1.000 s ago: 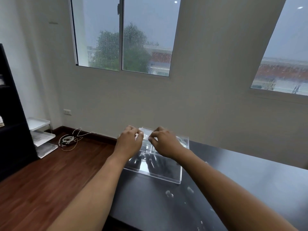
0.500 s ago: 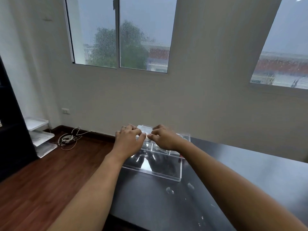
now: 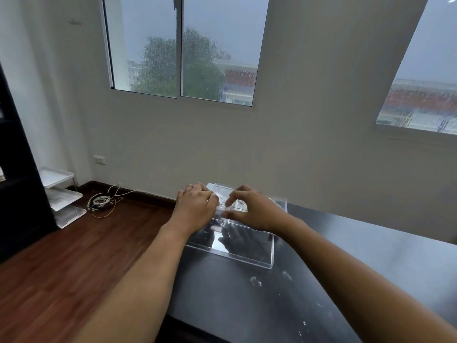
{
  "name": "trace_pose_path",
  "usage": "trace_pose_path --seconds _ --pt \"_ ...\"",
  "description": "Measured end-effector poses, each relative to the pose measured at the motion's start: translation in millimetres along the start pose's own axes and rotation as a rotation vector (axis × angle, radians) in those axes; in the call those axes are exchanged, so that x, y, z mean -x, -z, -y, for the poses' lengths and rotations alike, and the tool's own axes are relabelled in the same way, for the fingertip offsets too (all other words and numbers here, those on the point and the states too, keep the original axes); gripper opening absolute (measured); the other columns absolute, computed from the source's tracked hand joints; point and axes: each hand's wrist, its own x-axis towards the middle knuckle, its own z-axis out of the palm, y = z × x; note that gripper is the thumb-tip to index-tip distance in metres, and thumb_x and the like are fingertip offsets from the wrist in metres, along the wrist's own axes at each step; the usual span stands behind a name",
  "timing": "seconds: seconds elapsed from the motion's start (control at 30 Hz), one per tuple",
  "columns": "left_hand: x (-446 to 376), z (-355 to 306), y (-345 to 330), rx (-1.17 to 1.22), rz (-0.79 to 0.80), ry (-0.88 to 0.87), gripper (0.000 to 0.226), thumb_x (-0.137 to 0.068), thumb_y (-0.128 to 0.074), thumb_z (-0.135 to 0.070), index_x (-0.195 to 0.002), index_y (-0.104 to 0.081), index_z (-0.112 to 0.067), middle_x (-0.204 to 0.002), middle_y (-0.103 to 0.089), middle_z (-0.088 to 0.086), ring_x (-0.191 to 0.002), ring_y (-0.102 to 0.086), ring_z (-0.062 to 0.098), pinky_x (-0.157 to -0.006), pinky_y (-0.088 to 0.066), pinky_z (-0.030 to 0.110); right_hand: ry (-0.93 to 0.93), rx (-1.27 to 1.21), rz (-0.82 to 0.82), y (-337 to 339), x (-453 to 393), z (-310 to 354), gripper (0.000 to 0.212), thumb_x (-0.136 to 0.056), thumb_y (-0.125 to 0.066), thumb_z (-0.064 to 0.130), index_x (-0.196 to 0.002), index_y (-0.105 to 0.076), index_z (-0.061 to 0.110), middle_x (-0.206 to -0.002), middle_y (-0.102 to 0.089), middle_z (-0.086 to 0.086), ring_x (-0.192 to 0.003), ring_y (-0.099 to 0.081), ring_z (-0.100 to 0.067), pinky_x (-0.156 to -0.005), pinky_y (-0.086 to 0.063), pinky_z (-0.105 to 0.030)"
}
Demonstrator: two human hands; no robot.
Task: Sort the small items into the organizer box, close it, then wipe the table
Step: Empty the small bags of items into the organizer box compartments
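Clear organizer box [image 3: 230,246] sits on dark surface [image 3: 371,256], centre frame, long axis left-right. Both hands over its far half: left hand [image 3: 196,210] curled, grip unclear; right hand [image 3: 252,210] fingers [image 3: 228,214] narrowly pinched, contents indiscernible. Hands equally near.

Both bare forearms are stretched forward from the near edge of the view, converging toward the far left corner of the tabletop. The left hand [image 3: 196,210] is held palm down with the fingers curled and the knuckles raised. The right hand [image 3: 254,210] is set just beside it, thumb and forefinger bent toward each other in a pinch, a small gap left between the hands.
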Motion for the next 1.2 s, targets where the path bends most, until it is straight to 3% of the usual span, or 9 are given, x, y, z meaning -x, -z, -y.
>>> trace_pose_path --seconds 0.1,0.27,0.53,0.7,0.87,1.03,1.2 --pt "-1 -1 2 0.016 -0.016 -0.003 0.053 -0.088 -0.028 -0.043 -0.098 -0.077 -0.028 -0.12 -0.061 0.003 -0.115 -0.049 0.023 -0.099 -0.034 0.043 0.055 0.106 -0.003 0 -3 0 0.033 -0.088 -0.072 0.046 -0.114 -0.069 0.027 -0.131 -0.056 0.003 -0.114 -0.058 -0.02 -0.102 -0.046 -0.037" --pt "0 1 -2 -0.004 -0.014 -0.012 0.051 -0.089 -0.029 -0.044 -0.099 -0.077 -0.03 -0.12 -0.062 0.001 -0.115 -0.05 0.021 -0.098 -0.032 0.042 0.099 0.204 0.028 -4 -9 3 0.015 -0.091 -0.068 0.039 -0.101 -0.074 0.029 -0.118 -0.057 -0.002 -0.107 -0.057 -0.025 -0.099 -0.046 -0.046" --pt "-5 4 -6 -0.011 -0.032 -0.008 0.047 -0.09 -0.032 -0.043 -0.098 -0.077 -0.029 -0.118 -0.063 0.0 -0.115 -0.052 0.024 -0.098 -0.034 0.042 0.042 0.275 0.127 -5 -14 5 0.029 -0.094 -0.063 0.044 -0.113 -0.071 0.023 -0.124 -0.054 -0.005 -0.116 -0.053 -0.029 -0.103 -0.042 -0.047" --pt "-4 4 -7 0.009 -0.045 -0.014 0.041 -0.094 -0.037 -0.041 -0.103 -0.075 -0.031 -0.12 -0.064 0.001 -0.115 -0.053 0.026 -0.099 -0.033 0.042 0.036 0.243 0.052 -4 5 9 0.048 -0.089 -0.069 0.042 -0.134 -0.058 0.029 -0.149 -0.039 -0.006 -0.134 -0.046 -0.027 -0.113 -0.036 -0.047" --pt "-4 4 0 0.034 -0.111 -0.057 0.041 -0.092 -0.037 -0.042 -0.101 -0.075 -0.029 -0.118 -0.065 -0.002 -0.113 -0.054 0.022 -0.095 -0.031 0.039 0.136 0.254 -0.028 6 37 17 0.047 -0.093 -0.06 0.052 -0.137 -0.058 0.034 -0.147 -0.043 0.002 -0.13 -0.048 -0.016 -0.112 -0.032 -0.038" --pt "0 5 0 0.046 -0.142 -0.095 0.039 -0.093 -0.038 -0.042 -0.097 -0.075 -0.028 -0.115 -0.064 -0.006 -0.109 -0.054 0.016 -0.091 -0.028 0.033 0.199 0.191 0.09 21 68 21 0.048 -0.087 -0.058 0.071 -0.118 -0.071 0.037 -0.132 -0.056 0.013 -0.12 -0.051 -0.005 -0.108 -0.038 -0.033" --pt "6 0 -4 0.084 -0.158 -0.128 0.041 -0.091 -0.038 -0.046 -0.095 -0.075 -0.029 -0.113 -0.062 -0.01 -0.108 -0.054 0.013 -0.091 -0.03 0.033 0.264 0.229 0.171 24 83 29 0.035 -0.089 -0.063 0.061 -0.1 -0.078 0.032 -0.114 -0.068 0.016 -0.1 -0.062 -0.003 -0.099 -0.039 -0.026"
